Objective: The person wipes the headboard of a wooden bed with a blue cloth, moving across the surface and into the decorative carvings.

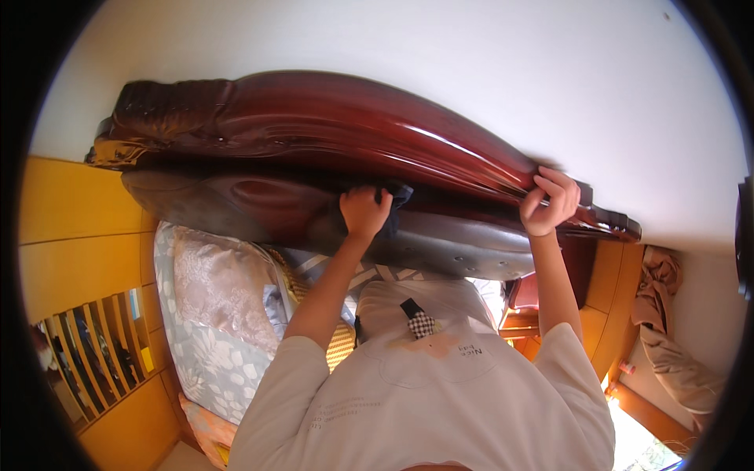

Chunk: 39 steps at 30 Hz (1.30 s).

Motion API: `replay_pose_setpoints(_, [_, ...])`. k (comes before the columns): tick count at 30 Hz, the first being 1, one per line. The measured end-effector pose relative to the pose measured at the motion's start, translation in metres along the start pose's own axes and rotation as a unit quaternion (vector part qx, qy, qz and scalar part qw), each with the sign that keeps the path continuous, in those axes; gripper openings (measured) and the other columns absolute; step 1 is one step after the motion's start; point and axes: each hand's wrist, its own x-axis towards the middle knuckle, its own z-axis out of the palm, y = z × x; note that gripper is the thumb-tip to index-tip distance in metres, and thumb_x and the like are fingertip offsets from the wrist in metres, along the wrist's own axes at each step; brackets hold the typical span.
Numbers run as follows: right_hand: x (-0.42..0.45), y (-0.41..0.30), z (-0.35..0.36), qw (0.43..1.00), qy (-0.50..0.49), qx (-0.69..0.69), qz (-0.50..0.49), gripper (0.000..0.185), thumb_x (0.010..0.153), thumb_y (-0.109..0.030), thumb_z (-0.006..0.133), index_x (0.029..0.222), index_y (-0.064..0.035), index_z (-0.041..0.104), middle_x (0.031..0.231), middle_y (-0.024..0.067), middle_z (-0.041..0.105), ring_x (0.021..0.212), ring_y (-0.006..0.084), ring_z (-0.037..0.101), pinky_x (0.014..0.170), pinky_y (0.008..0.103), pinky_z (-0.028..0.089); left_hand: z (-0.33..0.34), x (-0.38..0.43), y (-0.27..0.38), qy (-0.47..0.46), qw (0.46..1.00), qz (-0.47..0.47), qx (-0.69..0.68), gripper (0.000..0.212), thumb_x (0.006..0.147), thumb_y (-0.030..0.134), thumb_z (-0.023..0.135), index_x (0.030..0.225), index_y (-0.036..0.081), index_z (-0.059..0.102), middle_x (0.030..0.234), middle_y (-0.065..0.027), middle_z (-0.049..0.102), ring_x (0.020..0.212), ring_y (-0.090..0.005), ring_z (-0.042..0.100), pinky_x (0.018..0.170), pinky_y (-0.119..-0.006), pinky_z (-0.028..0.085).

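A dark red-brown carved wooden headboard [353, 112] stretches across the upper middle, glossy along its curved top. Below its moulding runs a padded, button-tufted dark leather panel [459, 241]. My left hand [362, 213], closed in a fist, has a dark blue cloth [403, 197] bunched in it, near the middle of the headboard where panel and wood meet. Part of the cloth is hidden by the hand. At the right end, my right hand [551, 201] grips the wooden top edge with bent fingers; no cloth shows in it.
A white wall [471, 47] rises behind the headboard. On the left are a floral-covered bed [218, 359], a pillow [218, 282] and a yellow wooden cabinet [82, 200] with slatted front. A tied brown curtain [660, 282] hangs at right, beside a bright window [636, 435].
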Motion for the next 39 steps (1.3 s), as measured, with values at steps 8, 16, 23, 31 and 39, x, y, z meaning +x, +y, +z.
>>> replay_pose_setpoints(8, [-0.102, -0.119, 0.017, 0.814, -0.433, 0.330, 0.201, 0.032, 0.074, -0.015, 0.068, 0.105, -0.0092, 0.062, 0.097, 0.0081, 0.064, 0.090, 0.0261, 0.062, 0.077, 0.0388, 0.049, -0.043, 0.002, 0.016, -0.317, 0.931, -0.181, 0.032, 0.054, 0.080, 0.057, 0.055, 0.091, 0.007, 0.073, 0.093, -0.0180, 0.070, 0.091, -0.0373, 0.066, 0.081, -0.045, 0.051])
replay_pose_setpoints(16, [-0.117, -0.097, 0.074, 0.343, -0.575, 0.520, 0.531, 0.025, 0.088, -0.025, 0.065, 0.105, -0.0070, 0.062, 0.093, 0.0019, 0.061, 0.084, 0.0137, 0.058, 0.079, 0.0280, 0.045, -0.019, 0.016, 0.008, -0.507, 0.833, -0.202, -0.094, 0.067, 0.084, 0.064, 0.051, 0.108, 0.004, 0.069, 0.108, -0.0194, 0.068, 0.102, -0.0323, 0.064, 0.089, -0.040, 0.048])
replay_pose_setpoints(23, [-0.108, -0.097, 0.073, 0.070, -0.380, 0.574, 0.722, 0.038, 0.089, -0.033, 0.064, 0.119, -0.0131, 0.053, 0.116, 0.0052, 0.057, 0.109, 0.0181, 0.052, 0.098, 0.0413, 0.046, 0.041, 0.008, -0.025, -0.285, 0.559, -0.478, -0.614, 0.057, 0.091, 0.051, 0.059, 0.116, 0.000, 0.062, 0.105, -0.0107, 0.068, 0.094, -0.0229, 0.065, 0.082, -0.034, 0.051])
replay_pose_setpoints(31, [-0.150, -0.086, 0.082, 0.007, -0.407, 0.552, 0.727, 0.047, 0.090, -0.033, 0.063, 0.129, -0.0130, 0.045, 0.117, 0.0163, 0.057, 0.107, 0.0324, 0.056, 0.099, 0.0507, 0.046, -0.015, 0.010, 0.029, -0.374, 0.925, -0.045, 0.041, 0.062, 0.094, 0.059, 0.042, 0.105, 0.003, 0.065, 0.101, -0.0199, 0.068, 0.089, -0.0366, 0.066, 0.080, -0.046, 0.051])
replay_pose_setpoints(39, [-0.185, -0.053, 0.130, 0.181, -0.323, 0.375, 0.850, 0.033, 0.086, -0.020, 0.063, 0.113, -0.0079, 0.048, 0.102, 0.0114, 0.057, 0.087, 0.0273, 0.058, 0.068, 0.0441, 0.054, -0.051, -0.051, -0.003, -0.103, 0.994, 0.025, 0.005, 0.040, 0.092, 0.033, 0.054, 0.069, 0.002, 0.064, 0.070, -0.0166, 0.063, 0.074, -0.0341, 0.061, 0.072, -0.045, 0.046])
